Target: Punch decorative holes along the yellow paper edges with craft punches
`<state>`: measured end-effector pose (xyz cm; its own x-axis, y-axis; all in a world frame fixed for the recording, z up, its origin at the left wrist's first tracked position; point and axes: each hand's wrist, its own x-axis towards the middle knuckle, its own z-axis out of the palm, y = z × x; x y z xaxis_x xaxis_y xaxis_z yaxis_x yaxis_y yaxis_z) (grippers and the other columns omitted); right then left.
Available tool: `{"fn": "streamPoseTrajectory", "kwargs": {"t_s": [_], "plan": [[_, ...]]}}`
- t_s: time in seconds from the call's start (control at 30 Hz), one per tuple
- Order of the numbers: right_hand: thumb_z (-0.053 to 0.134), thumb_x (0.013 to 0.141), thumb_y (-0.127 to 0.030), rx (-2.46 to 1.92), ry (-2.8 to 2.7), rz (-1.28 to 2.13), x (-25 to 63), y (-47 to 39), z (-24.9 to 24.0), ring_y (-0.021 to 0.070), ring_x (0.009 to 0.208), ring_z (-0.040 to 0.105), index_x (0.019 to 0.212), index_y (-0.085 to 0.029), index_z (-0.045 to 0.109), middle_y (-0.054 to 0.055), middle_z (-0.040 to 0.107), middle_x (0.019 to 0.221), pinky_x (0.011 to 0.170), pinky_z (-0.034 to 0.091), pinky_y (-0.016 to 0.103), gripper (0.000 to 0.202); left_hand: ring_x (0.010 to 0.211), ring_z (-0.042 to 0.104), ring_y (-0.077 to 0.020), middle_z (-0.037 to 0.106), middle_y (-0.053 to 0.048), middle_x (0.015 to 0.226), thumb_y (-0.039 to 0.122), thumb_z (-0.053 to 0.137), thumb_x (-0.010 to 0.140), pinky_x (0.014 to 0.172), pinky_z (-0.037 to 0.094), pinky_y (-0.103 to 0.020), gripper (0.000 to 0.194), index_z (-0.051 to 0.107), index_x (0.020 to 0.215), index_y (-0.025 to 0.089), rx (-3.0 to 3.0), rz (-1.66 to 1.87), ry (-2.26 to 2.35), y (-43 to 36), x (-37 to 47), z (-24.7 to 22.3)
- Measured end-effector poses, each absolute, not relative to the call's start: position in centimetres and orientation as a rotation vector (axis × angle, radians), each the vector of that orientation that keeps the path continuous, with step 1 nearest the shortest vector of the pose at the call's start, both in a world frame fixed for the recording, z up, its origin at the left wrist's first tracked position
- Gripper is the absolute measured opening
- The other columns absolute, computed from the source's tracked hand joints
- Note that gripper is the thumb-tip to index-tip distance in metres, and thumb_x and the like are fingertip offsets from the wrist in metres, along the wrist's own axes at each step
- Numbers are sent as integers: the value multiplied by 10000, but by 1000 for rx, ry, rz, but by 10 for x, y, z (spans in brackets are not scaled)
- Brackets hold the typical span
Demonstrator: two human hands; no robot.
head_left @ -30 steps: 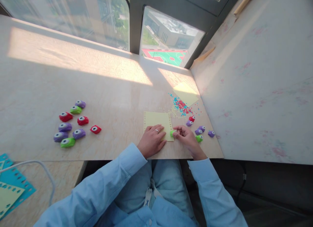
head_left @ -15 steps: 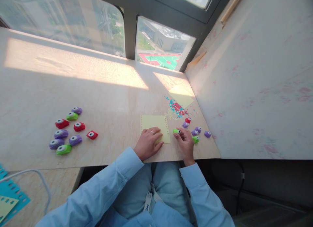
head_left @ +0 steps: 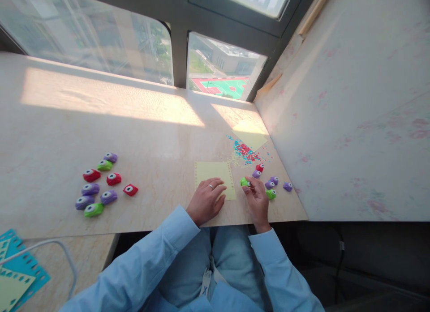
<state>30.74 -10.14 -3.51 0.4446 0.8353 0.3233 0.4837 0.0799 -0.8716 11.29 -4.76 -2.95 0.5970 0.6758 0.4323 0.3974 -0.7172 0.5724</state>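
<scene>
A pale yellow sheet with small holes punched along its side edges lies near the table's front. My left hand rests on its lower part, fingers spread and holding nothing. To the right of the sheet, my right hand grips a small green paper punch between thumb and fingers. Close beyond that hand are a red punch and a purple punch. Another green punch sits just right of it, with purple punches beside it.
Red, blue and yellow paper bits lie scattered by another yellow sheet. Several larger punches stand at the left. Blue and yellow punched sheets and a white cable are at lower left; a wall borders the right.
The view has shifted slightly, so the table's contents appear a little lower and farther right. The green punch is turned a little in my right hand. My left hand remains on the sheet.
</scene>
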Motion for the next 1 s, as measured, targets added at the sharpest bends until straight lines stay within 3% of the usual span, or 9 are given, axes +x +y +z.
{"fn": "streamPoseTrajectory", "kwargs": {"t_s": [0.17, 0.33, 0.43, 0.67, 0.83, 1.0], "plan": [[582, 894, -445, -1581, -1206, 426, 291, -106, -23, 230, 1033, 602, 1100, -220, 676, 93, 625, 1132, 866, 519, 367, 318, 1058, 610, -224, 683, -108, 1063, 233, 521, 911, 937, 486, -422, 187, 640, 1047, 184, 2084, 1148, 923, -49, 111, -20], [558, 931, -384, -1454, -1367, 501, 275, -105, -6, 236, 1101, 599, 1151, -255, 674, 89, 636, 1172, 885, 527, 368, 280, 856, 680, -197, 672, -135, 1121, 488, 532, 909, 673, 543, -324, 458, 567, 1216, 151, 1456, 787, 818, -37, 108, -2], [560, 936, -354, -1380, -1483, 565, 268, -100, 4, 228, 1086, 619, 1164, -289, 678, 72, 661, 1162, 902, 528, 384, 265, 859, 678, -194, 703, -102, 1024, 540, 622, 841, 663, 544, -300, 541, 581, 1215, 151, 1267, 673, 693, -26, 102, 5], [572, 942, -307, -1261, -1581, 628, 252, -90, 16, 220, 1109, 632, 1192, -312, 673, 56, 693, 1178, 971, 508, 406, 270, 833, 676, -188, 728, -94, 943, 441, 799, 694, 755, 541, -343, 514, 666, 1074, 123, 1198, 612, 634, -9, 78, 14], [568, 936, -341, -1323, -1545, 630, 252, -93, 15, 208, 969, 665, 1180, -278, 678, 73, 698, 1120, 898, 538, 396, 275, 767, 674, -184, 720, -62, 835, 348, 759, 699, 702, 542, -317, 399, 698, 1025, 124, 1486, 497, 762, 0, 49, 26], [589, 909, -368, -1417, -1475, 641, 265, -104, 4, 206, 911, 664, 1106, -250, 701, 81, 699, 1092, 846, 550, 382, 255, 736, 649, -166, 703, -45, 870, 288, 672, 715, 690, 535, -280, 229, 749, 894, 168, 1948, 470, 897, 8, 22, 26]]}}
